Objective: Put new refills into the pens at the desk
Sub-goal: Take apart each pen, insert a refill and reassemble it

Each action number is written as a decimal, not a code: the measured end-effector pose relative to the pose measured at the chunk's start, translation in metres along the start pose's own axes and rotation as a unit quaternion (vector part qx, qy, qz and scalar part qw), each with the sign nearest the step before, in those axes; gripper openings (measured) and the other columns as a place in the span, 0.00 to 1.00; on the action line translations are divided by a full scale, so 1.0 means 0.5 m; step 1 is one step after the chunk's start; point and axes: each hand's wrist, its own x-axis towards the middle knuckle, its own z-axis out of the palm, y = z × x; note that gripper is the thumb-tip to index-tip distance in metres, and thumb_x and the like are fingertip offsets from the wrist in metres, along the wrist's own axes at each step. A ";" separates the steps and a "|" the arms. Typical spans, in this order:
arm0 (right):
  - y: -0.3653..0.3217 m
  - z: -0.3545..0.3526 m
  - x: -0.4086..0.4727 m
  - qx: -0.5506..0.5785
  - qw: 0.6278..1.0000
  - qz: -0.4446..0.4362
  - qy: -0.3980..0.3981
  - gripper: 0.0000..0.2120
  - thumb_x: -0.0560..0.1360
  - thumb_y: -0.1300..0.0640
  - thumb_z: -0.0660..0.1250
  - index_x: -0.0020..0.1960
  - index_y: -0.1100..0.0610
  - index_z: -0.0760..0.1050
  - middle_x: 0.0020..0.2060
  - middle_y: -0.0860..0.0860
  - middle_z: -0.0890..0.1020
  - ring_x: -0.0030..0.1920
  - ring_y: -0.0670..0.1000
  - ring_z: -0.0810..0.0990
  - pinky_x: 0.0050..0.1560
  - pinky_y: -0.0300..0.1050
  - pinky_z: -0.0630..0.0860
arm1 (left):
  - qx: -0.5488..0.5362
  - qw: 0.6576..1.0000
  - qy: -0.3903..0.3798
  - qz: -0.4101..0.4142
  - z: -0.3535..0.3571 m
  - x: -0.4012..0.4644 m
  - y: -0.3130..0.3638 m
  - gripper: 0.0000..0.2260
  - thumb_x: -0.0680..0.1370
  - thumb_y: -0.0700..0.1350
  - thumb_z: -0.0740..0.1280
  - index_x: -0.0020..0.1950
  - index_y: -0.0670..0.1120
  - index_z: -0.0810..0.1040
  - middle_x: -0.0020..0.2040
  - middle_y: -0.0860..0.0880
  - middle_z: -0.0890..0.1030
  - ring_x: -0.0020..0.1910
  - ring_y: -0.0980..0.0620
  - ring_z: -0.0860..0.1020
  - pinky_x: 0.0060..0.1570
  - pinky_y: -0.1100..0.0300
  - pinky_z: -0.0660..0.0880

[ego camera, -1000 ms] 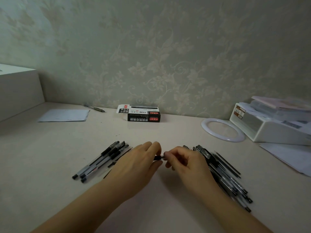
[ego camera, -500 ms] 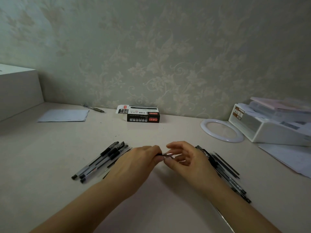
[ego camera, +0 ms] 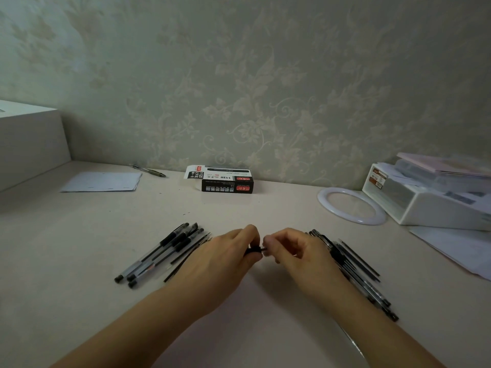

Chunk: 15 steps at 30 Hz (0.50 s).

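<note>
My left hand (ego camera: 225,257) grips a black pen (ego camera: 253,250) at the desk's middle; only a short dark piece of it shows between the fingers. My right hand (ego camera: 297,251) pinches the pen's tip end right beside the left fingers. A group of several black pens (ego camera: 159,254) lies to the left of my left hand, with thin refills beside them. A second pile of pens and loose refills (ego camera: 356,272) lies to the right, partly hidden by my right wrist.
A black and white refill box (ego camera: 225,180) stands open by the wall. A white ring (ego camera: 350,205) and a white storage box (ego camera: 435,200) sit at the right, papers (ego camera: 457,251) in front. A paper sheet (ego camera: 102,181), a lone pen (ego camera: 148,170) and a grey box (ego camera: 29,139) are at the left.
My right hand's fingers have closed in on the pen's tip and shifted slightly against the left fingers. The pen stays held between both hands. The piles have not moved.
</note>
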 end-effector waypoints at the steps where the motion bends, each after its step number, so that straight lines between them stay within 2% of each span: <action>1: 0.001 -0.001 -0.001 -0.012 1.000 -0.002 -0.006 0.06 0.76 0.49 0.68 0.44 0.50 0.82 0.38 0.43 0.85 0.39 0.38 0.81 0.42 0.27 0.73 | 0.002 1.000 -0.001 0.005 0.001 -0.001 0.000 0.06 0.81 0.54 0.58 0.52 0.53 0.67 0.47 0.57 0.76 0.40 0.56 0.74 0.39 0.58 0.73; 5: 0.002 -0.009 0.001 0.004 1.000 0.001 -0.017 0.03 0.74 0.56 0.72 0.45 0.49 0.83 0.41 0.44 0.86 0.43 0.42 0.83 0.46 0.32 0.77 | 0.008 1.000 -0.006 0.008 0.004 -0.001 -0.005 0.05 0.81 0.54 0.57 0.52 0.54 0.67 0.47 0.56 0.75 0.41 0.55 0.74 0.42 0.54 0.75; 8: 0.005 -0.006 0.003 0.020 1.000 0.014 -0.008 0.06 0.73 0.53 0.74 0.49 0.46 0.81 0.44 0.42 0.85 0.44 0.43 0.83 0.47 0.33 0.77 | 0.004 1.000 0.001 0.009 0.004 0.000 -0.006 0.06 0.81 0.54 0.57 0.51 0.53 0.68 0.47 0.56 0.74 0.41 0.54 0.74 0.41 0.52 0.74; 11: 0.004 -0.004 0.000 0.017 0.999 0.023 -0.013 0.05 0.74 0.49 0.72 0.47 0.49 0.82 0.39 0.44 0.86 0.41 0.40 0.82 0.42 0.29 0.74 | -0.001 1.000 0.007 0.014 0.005 0.000 -0.004 0.07 0.81 0.54 0.57 0.51 0.53 0.70 0.46 0.56 0.75 0.40 0.54 0.75 0.41 0.52 0.75; 15: 0.004 -0.013 0.007 0.046 0.999 0.026 0.010 0.01 0.74 0.60 0.72 0.44 0.56 0.82 0.34 0.48 0.85 0.35 0.40 0.82 0.38 0.29 0.75 | 0.012 1.000 0.004 0.002 0.007 0.000 -0.010 0.08 0.82 0.54 0.56 0.51 0.52 0.70 0.46 0.56 0.74 0.41 0.54 0.74 0.42 0.52 0.74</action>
